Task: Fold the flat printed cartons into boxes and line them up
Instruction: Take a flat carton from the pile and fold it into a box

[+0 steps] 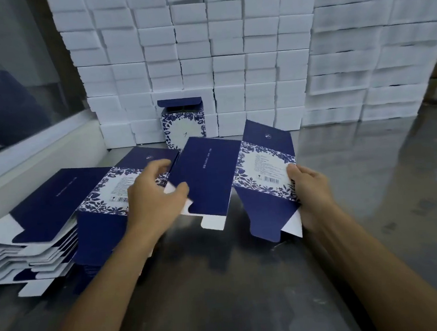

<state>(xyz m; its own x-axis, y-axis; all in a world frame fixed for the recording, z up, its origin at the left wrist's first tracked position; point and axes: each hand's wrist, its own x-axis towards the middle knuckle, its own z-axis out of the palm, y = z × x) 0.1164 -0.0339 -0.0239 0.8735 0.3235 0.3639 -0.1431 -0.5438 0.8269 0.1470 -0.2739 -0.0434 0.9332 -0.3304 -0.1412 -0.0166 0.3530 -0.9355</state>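
While one folded box (pixel 182 122) stands at the back as row starter, left hand (pixel 156 195) and right hand (pixel 310 191) pinch opposite edges of a flat carton (pixel 229 175), probably to open it.

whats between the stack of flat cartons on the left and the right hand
In the head view, the left hand and the flat carton both hands hold lie between the stack and the right hand.

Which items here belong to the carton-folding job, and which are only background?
Part of the job:
- flat carton, held between left hand and right hand
- stack of flat cartons, at the left on the table
- folded box, upright at the back with its lid flap open

Background:
- wall of white boxes
- steel table
- window
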